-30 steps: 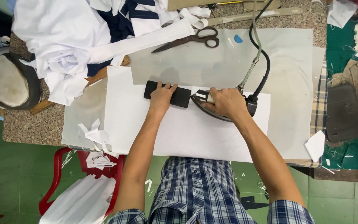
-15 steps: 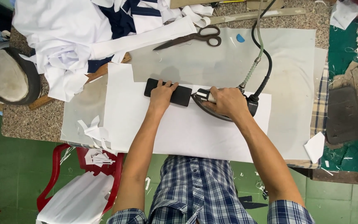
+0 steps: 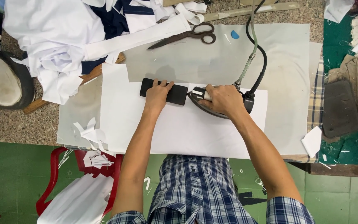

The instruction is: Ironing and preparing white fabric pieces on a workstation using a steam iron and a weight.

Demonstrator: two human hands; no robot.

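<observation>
Pressing flat on the black rectangular pad (image 3: pixel 163 91), the left hand (image 3: pixel 157 96) lies fingers spread, unchanged from a second ago. Right hand (image 3: pixel 223 100) stays clamped on the dark steam iron (image 3: pixel 212 105), at 3 o'clock of the pad, atop the white fabric sheet (image 3: pixel 179 128) on the tabletop (image 3: pixel 30 124). No labels visible; black-handled scissors (image 3: pixel 187 35) lie at 12 o'clock.

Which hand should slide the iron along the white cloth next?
Probably the right hand: it grips the iron. The left hand presses a black block on the white cloth.
</observation>
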